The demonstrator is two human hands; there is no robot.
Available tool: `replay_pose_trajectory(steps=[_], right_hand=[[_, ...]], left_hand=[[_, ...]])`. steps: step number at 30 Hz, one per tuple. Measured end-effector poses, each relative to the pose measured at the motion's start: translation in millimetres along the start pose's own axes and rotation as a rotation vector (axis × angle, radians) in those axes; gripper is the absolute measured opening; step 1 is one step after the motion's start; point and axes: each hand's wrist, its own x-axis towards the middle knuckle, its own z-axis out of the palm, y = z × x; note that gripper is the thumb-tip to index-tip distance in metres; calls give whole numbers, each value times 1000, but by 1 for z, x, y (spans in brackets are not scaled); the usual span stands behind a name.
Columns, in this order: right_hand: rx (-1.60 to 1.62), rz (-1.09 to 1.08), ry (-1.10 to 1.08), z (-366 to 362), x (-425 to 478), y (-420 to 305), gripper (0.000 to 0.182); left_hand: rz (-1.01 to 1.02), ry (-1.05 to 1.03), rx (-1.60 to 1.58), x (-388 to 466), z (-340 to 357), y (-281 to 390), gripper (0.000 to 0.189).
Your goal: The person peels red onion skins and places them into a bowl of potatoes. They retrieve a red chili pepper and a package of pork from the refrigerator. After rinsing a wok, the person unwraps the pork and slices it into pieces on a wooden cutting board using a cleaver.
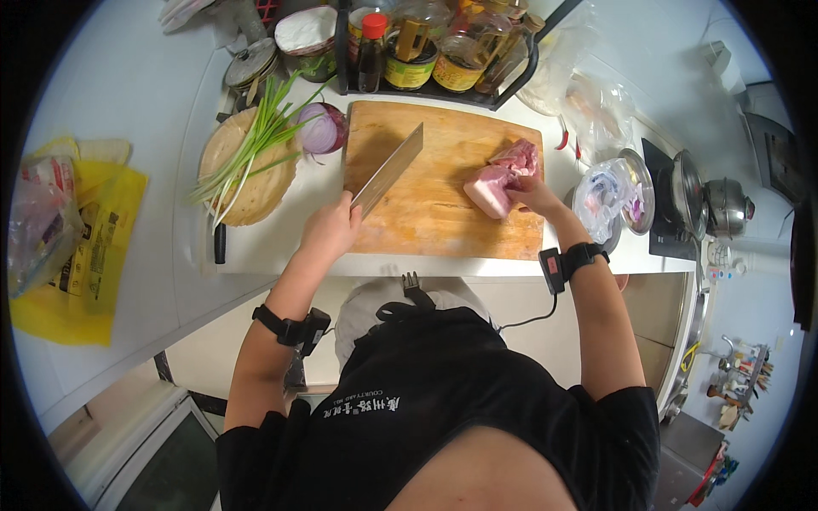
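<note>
My left hand [330, 228] grips the handle of a cleaver [390, 171], its broad steel blade slanting up over the left part of a wooden cutting board [422, 233]. The handle itself is hidden in my fist. At the board's right side, my right hand [537, 197] has its fingers on a piece of raw pork [491, 191] with a pale layer of fat or skin. Darker red meat [521, 153] lies at its far end; I cannot tell whether it is a separate piece.
Left of the board are a halved red onion [321, 129] and green onions [255, 144] on a round tan plate [268, 195]. A rack [415, 96] of bottles and jars stands behind. Rightward are red chilies [562, 135], a plastic bag [601, 198], a metal bowl [647, 191] and a cooktop [661, 227].
</note>
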Motion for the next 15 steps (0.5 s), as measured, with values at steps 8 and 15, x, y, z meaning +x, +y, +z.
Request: replay_pose_trajectory(steps=[8,15], right_hand=[[521,-84,166,37,-18,18,65],[104,-142,369,49,-32,43,61]], left_hand=[[-29,-74,30,-9,-5,20,32],[-22,-15,26,-3,-15,40,20]])
